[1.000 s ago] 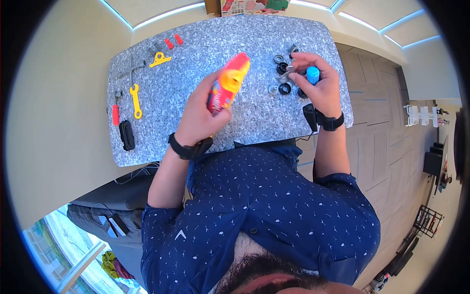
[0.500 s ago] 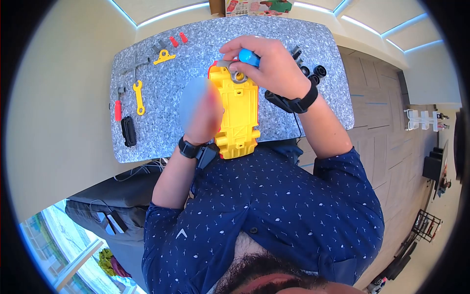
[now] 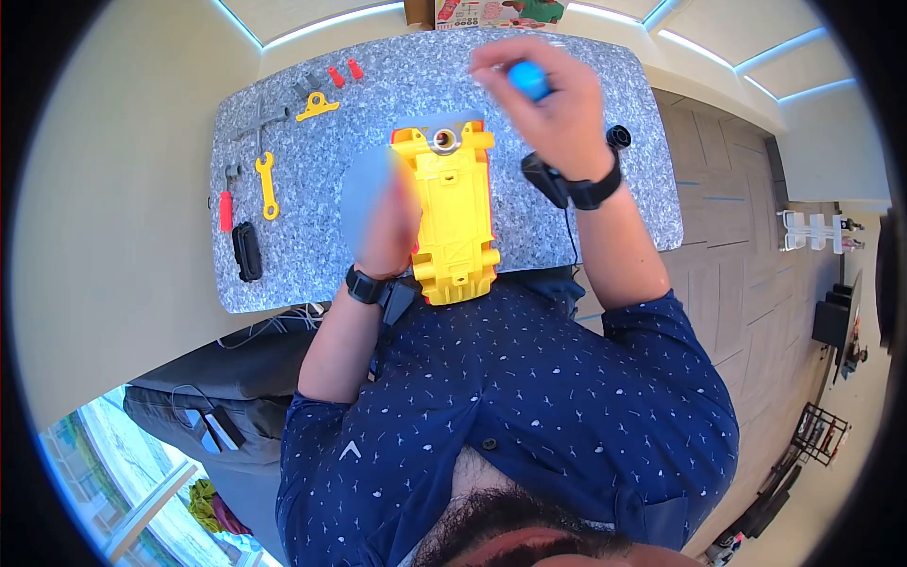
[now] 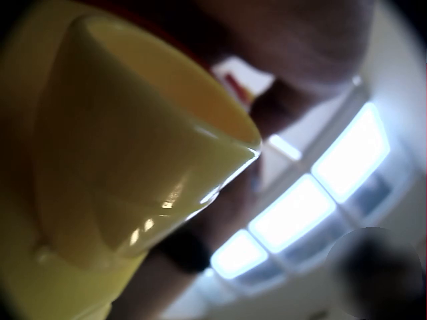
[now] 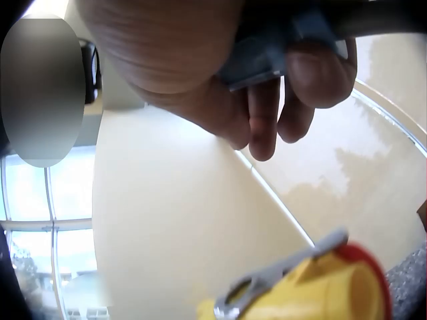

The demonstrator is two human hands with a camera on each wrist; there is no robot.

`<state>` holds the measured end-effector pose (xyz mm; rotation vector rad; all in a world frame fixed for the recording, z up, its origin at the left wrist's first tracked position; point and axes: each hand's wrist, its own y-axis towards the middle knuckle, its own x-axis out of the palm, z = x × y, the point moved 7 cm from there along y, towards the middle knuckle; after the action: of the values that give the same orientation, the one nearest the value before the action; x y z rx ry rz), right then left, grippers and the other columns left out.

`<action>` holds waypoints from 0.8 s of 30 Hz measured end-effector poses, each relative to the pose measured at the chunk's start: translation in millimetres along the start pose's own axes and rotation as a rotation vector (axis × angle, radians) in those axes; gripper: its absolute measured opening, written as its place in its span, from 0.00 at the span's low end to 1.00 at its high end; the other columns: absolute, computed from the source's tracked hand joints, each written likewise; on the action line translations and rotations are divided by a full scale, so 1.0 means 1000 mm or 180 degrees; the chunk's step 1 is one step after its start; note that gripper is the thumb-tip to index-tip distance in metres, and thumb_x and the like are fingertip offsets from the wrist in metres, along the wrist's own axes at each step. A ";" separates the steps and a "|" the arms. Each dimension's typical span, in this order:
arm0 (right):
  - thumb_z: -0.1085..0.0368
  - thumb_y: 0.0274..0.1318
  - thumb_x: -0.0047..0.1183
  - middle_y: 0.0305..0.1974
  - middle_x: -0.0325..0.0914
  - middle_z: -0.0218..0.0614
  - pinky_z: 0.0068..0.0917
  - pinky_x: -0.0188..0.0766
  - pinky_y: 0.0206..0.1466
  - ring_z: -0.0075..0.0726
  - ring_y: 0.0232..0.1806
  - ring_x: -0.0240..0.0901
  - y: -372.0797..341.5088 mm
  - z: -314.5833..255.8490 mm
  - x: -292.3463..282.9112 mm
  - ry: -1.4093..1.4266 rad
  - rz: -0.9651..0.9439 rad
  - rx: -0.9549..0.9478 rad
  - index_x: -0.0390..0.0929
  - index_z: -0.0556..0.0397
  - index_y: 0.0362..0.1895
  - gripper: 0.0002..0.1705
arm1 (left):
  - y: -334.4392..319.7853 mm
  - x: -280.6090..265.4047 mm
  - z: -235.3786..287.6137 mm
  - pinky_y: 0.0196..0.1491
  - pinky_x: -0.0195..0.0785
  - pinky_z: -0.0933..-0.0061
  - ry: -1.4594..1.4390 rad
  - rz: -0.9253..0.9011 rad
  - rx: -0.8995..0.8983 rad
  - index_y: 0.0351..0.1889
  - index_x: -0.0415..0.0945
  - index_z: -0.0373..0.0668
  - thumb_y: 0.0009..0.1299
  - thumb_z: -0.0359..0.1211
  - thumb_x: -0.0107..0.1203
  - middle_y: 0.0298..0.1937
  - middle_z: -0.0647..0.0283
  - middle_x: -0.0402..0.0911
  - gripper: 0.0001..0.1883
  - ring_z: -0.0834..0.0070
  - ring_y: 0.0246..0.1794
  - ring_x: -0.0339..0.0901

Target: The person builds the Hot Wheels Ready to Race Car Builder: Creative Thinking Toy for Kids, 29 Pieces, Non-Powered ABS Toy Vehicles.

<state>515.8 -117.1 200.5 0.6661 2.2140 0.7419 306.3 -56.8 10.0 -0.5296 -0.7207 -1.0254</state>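
Observation:
A toy vehicle body [image 3: 455,203] is held with its yellow underside up, a thin red edge showing along its side. My left hand [image 3: 389,236], partly blurred, grips it by its left side. At the far end a grey piece with a ring [image 3: 444,140] lies on the underside; in the right wrist view the grey piece [image 5: 267,277] spans the yellow end. My right hand [image 3: 567,109] is raised beyond and right of the body, apart from it, its fingers curled round a blue round-ended handle [image 3: 528,81]. The rest of that handle is hidden in the hand.
On the table's left lie a yellow wrench [image 3: 267,184], a grey cross-shaped tool [image 3: 257,128], a yellow bracket [image 3: 317,107], a red-handled tool [image 3: 226,210], a black case [image 3: 246,253] and small red pieces [image 3: 345,74]. A black wheel [image 3: 619,137] sits at right. A printed box [image 3: 501,14] stands behind.
My left hand turned the vehicle body underside up. My right hand brought the grey piece from the right-hand parts to the body's far end, left it there and moved away up and right.

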 end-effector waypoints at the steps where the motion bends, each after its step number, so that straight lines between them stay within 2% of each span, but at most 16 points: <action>1: 0.65 0.65 0.74 0.45 0.94 0.38 0.37 0.84 0.54 0.45 0.47 0.91 -0.004 0.008 -0.014 0.0068 0.0140 0.0309 0.92 0.49 0.52 0.13 | -0.002 -0.001 0.002 0.81 0.74 0.49 -0.0043 0.0034 0.0054 0.89 0.56 0.35 0.74 0.33 0.61 0.82 0.47 0.75 0.45 0.53 0.81 0.78; 2: 0.63 0.65 0.75 0.45 0.93 0.40 0.41 0.84 0.55 0.50 0.47 0.90 -0.010 0.017 -0.028 0.0131 0.0285 0.0617 0.92 0.49 0.51 0.12 | -0.006 0.000 0.005 0.82 0.73 0.47 -0.0085 0.0065 0.0107 0.89 0.56 0.36 0.74 0.33 0.61 0.82 0.47 0.75 0.45 0.52 0.81 0.78; 5: 0.64 0.65 0.73 0.46 0.93 0.43 0.44 0.85 0.57 0.54 0.50 0.90 -0.039 0.042 -0.044 -0.0823 -0.0432 0.0838 0.91 0.50 0.51 0.12 | -0.013 -0.014 0.007 0.82 0.72 0.43 -0.0246 0.0135 0.0264 0.90 0.56 0.39 0.76 0.33 0.58 0.83 0.47 0.75 0.43 0.50 0.82 0.76; 8: 0.64 0.66 0.70 0.51 0.92 0.44 0.48 0.85 0.59 0.58 0.52 0.89 -0.099 0.063 -0.033 -0.1545 -0.1072 0.1112 0.91 0.49 0.53 0.13 | -0.017 -0.024 0.009 0.82 0.72 0.41 -0.0311 0.0174 0.0350 0.91 0.56 0.41 0.78 0.34 0.56 0.84 0.49 0.74 0.42 0.51 0.82 0.76; 10: 0.63 0.68 0.67 0.57 0.90 0.45 0.51 0.85 0.60 0.60 0.56 0.88 -0.138 0.060 -0.018 -0.1676 -0.1399 0.1322 0.89 0.48 0.57 0.15 | -0.018 -0.035 0.006 0.82 0.72 0.41 -0.0318 0.0285 0.0362 0.90 0.57 0.41 0.78 0.34 0.55 0.84 0.49 0.74 0.41 0.51 0.83 0.76; 11: 0.62 0.69 0.67 0.64 0.88 0.48 0.52 0.86 0.61 0.59 0.58 0.88 -0.154 0.057 -0.014 -0.1836 -0.1465 0.1310 0.88 0.49 0.61 0.19 | -0.018 -0.038 0.004 0.82 0.72 0.42 -0.0308 0.0314 0.0347 0.90 0.57 0.41 0.78 0.34 0.55 0.84 0.49 0.74 0.41 0.51 0.83 0.76; 14: 0.61 0.69 0.67 0.68 0.86 0.52 0.52 0.86 0.62 0.60 0.61 0.88 -0.180 0.063 -0.001 -0.2003 -0.1702 0.1584 0.86 0.50 0.64 0.22 | -0.017 -0.040 -0.001 0.82 0.72 0.42 -0.0260 0.0366 0.0273 0.90 0.58 0.41 0.78 0.34 0.55 0.84 0.50 0.74 0.41 0.52 0.83 0.76; 15: 0.61 0.68 0.68 0.72 0.83 0.56 0.53 0.86 0.62 0.60 0.62 0.87 -0.184 0.065 0.002 -0.1952 -0.1815 0.1714 0.85 0.51 0.66 0.24 | -0.015 -0.037 -0.001 0.82 0.72 0.43 -0.0228 0.0356 0.0259 0.90 0.58 0.41 0.78 0.33 0.55 0.84 0.50 0.74 0.41 0.52 0.82 0.76; 21: 0.66 0.67 0.67 0.66 0.86 0.49 0.53 0.87 0.58 0.60 0.57 0.88 -0.177 0.082 0.014 -0.1971 -0.1525 0.1367 0.85 0.49 0.66 0.24 | -0.009 -0.023 0.003 0.82 0.73 0.44 -0.0148 0.0221 0.0257 0.90 0.58 0.41 0.78 0.32 0.57 0.84 0.50 0.74 0.41 0.53 0.82 0.77; 24: 0.68 0.67 0.67 0.61 0.87 0.45 0.54 0.86 0.56 0.60 0.54 0.88 -0.166 0.096 0.016 -0.1929 -0.1538 0.1528 0.85 0.46 0.66 0.24 | -0.012 -0.023 0.004 0.82 0.73 0.46 -0.0108 0.0246 0.0250 0.90 0.57 0.40 0.78 0.32 0.58 0.84 0.50 0.75 0.42 0.53 0.82 0.77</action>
<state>537.2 -194.3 25.2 0.4605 1.8567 -0.2293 286.6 -45.8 -3.6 -0.5040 -0.7620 -0.9143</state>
